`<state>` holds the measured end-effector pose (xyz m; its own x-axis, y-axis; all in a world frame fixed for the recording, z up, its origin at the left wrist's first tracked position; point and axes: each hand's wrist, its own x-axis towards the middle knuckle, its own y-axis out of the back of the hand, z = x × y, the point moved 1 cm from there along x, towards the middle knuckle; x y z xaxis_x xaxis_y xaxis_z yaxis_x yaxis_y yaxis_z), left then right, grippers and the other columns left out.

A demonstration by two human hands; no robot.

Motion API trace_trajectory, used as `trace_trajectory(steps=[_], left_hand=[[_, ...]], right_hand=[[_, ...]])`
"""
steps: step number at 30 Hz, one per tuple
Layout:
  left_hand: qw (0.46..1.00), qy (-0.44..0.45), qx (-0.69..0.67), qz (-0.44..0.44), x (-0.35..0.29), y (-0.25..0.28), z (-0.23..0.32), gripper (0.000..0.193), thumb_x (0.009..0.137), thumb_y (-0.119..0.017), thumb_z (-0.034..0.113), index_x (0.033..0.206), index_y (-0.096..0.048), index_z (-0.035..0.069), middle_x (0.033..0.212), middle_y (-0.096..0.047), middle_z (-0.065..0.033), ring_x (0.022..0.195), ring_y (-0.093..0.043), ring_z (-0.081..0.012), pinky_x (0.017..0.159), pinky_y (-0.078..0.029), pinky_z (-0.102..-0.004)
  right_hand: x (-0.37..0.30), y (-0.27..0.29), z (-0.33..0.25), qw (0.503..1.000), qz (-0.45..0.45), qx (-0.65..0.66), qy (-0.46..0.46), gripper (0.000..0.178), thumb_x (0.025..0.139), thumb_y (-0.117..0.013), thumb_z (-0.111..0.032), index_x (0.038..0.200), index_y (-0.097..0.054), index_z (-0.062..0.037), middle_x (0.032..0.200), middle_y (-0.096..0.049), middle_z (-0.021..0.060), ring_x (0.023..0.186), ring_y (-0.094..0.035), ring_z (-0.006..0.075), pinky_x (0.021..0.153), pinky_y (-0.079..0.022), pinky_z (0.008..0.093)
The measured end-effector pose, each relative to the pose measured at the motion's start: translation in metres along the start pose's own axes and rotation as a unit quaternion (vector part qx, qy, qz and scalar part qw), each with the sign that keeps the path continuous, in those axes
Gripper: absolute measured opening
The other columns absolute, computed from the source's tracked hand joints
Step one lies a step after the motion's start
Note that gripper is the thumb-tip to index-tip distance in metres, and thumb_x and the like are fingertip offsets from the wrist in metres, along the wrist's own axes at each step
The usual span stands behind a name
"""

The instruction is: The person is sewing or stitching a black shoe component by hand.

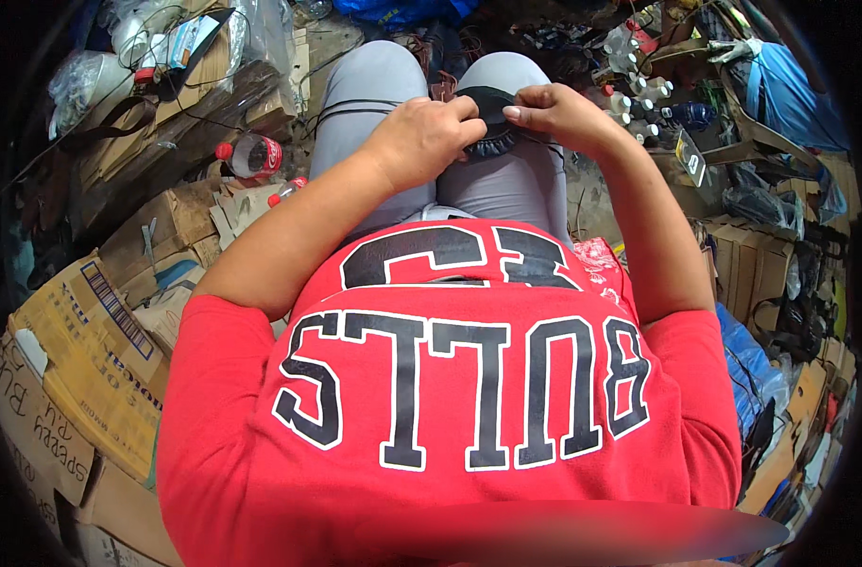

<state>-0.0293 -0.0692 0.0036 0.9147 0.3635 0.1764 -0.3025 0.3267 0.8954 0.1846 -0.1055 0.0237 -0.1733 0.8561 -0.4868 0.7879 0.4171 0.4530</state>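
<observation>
Hands on a dark piece at the knees, clutter crowding both sides.

Nearest: red shirt (450, 397) filling the lower view, grey trousers (374, 94) beyond it. Then left hand (421, 137) curled over, fingers closed on the near edge of a small black gathered piece (492, 118); right hand (554, 109) pinching its top rim between thumb and fingertips. Piece resting on the lap, right between the knees. Risk here, by judgement: a slip of that light pinch, and down through the knee gap into the litter below, hard to find again. Left side: flattened cardboard boxes (81, 359), a red-capped plastic bottle (251, 156) lying just beside the thigh. Right side, farther off: small white-capped bottles (639, 99), blue plastic bag (790, 90), more cartons hemming in the elbow.
</observation>
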Motion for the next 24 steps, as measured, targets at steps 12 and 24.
trace_trajectory(steps=[12,24], left_hand=[[0.949,0.101,-0.297,0.032,0.039,0.016,-0.039,0.016,0.081,-0.065,0.01,0.095,-0.066,0.004,0.096,-0.059,-0.0077,0.087,-0.057,-0.0151,0.075,-0.047,-0.0283],[0.946,0.072,-0.302,-0.089,0.068,0.0,-0.036,0.022,0.08,-0.068,0.022,0.087,-0.06,0.003,0.08,-0.06,-0.0034,0.079,-0.054,-0.012,0.074,-0.043,-0.0279]], right_hand=[[-0.021,-0.003,-0.005,0.985,0.15,0.078,0.021,0.041,0.084,-0.064,-0.042,0.08,-0.063,-0.001,0.07,-0.055,-0.0004,0.066,-0.048,0.0077,0.057,-0.04,0.024],[-0.075,-0.008,-0.015,0.967,0.152,0.199,0.053,0.024,0.083,-0.058,-0.019,0.065,-0.052,-0.0039,0.059,-0.041,-0.005,0.058,-0.039,0.0046,0.053,-0.033,0.0243]])
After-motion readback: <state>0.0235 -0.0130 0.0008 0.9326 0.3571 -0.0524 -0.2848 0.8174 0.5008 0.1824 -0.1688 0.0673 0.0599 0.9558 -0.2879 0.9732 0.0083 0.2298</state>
